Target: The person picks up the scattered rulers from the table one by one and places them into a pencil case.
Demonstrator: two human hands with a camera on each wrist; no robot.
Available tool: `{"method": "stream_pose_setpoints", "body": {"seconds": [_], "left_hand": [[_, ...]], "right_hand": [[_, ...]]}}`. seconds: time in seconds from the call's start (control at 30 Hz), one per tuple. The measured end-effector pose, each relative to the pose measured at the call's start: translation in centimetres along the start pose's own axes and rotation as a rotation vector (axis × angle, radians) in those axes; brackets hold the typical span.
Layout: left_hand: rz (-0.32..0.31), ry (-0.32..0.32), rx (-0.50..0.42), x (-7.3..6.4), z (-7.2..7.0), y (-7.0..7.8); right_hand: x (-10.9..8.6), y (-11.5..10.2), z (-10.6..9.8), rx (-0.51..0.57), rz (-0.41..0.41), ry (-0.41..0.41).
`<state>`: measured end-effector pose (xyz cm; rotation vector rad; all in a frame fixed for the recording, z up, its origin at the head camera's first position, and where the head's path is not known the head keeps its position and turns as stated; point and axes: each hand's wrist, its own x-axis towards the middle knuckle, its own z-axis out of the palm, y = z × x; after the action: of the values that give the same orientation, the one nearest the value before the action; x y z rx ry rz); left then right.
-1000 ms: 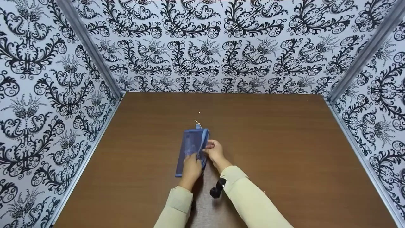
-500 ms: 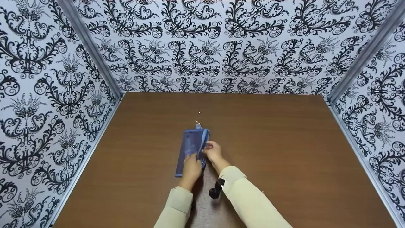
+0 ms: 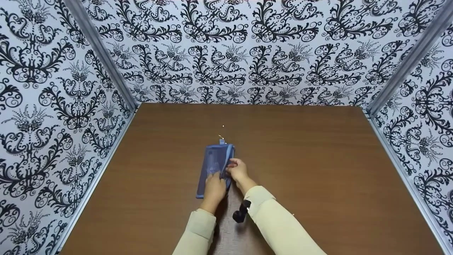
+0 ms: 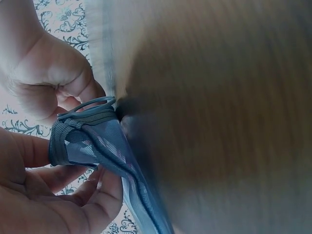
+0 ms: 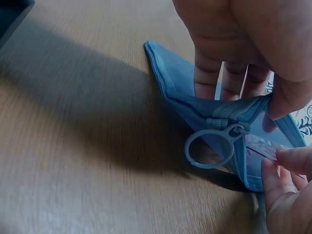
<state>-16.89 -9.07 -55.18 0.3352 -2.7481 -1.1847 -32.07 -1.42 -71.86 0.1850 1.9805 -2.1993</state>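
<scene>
A blue zip pouch (image 3: 216, 159) with see-through mesh sides lies on the table, its zipped side parted. My left hand (image 3: 214, 186) grips the pouch's near part, fingers outside the panel and thumb at the opening's rim, as the right wrist view shows. A ring-shaped zip pull (image 5: 209, 148) hangs at the near end of the zipper. My right hand (image 3: 239, 170) is at the pouch's right edge. In the right wrist view its thumb and finger pinch a thin reddish thing (image 5: 265, 155) at the opening. What kind it is cannot be made out.
The brown wooden table (image 3: 311, 159) spreads around the pouch. White walls with black scrollwork (image 3: 276, 53) enclose it on three sides, with grey metal posts (image 3: 102, 53) in the corners. A black wrist camera (image 3: 241, 211) hangs below the right sleeve.
My right hand has shifted slightly down and left along the pouch's edge. The left hand and the pouch stay nearly where they were.
</scene>
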Motion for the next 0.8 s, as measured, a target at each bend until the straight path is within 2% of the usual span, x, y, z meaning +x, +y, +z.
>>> {"method": "stream_pose_setpoints", "body": {"seconds": [0.07, 0.13, 0.37, 0.5, 0.63, 0.73, 0.8], "left_hand": [[0.015, 0.006, 0.004, -0.1, 0.0, 0.0], [0.024, 0.010, 0.006, -0.1, 0.0, -0.1], [0.046, 0.030, 0.019, -0.1, 0.0, -0.1], [0.041, 0.032, 0.016, -0.1, 0.1, -0.1], [0.037, 0.027, 0.011, 0.0, 0.1, -0.1], [0.032, 0.022, 0.003, 0.0, 0.1, -0.1], [0.026, 0.017, -0.004, 0.0, 0.1, -0.2]], "right_hand": [[-2.1, -2.3, 0.3, -0.009, -0.008, 0.001], [-2.8, -3.0, 0.3, -0.019, -0.002, 0.002], [0.1, 1.1, -0.3, -0.072, -0.116, -0.028], [1.0, 1.9, -0.3, -0.101, -0.102, -0.045], [3.8, 5.1, -0.7, -0.104, -0.113, -0.068], [7.6, 9.8, -1.2, -0.082, -0.136, -0.063], [9.9, 12.3, -1.5, -0.077, -0.103, -0.063]]}}
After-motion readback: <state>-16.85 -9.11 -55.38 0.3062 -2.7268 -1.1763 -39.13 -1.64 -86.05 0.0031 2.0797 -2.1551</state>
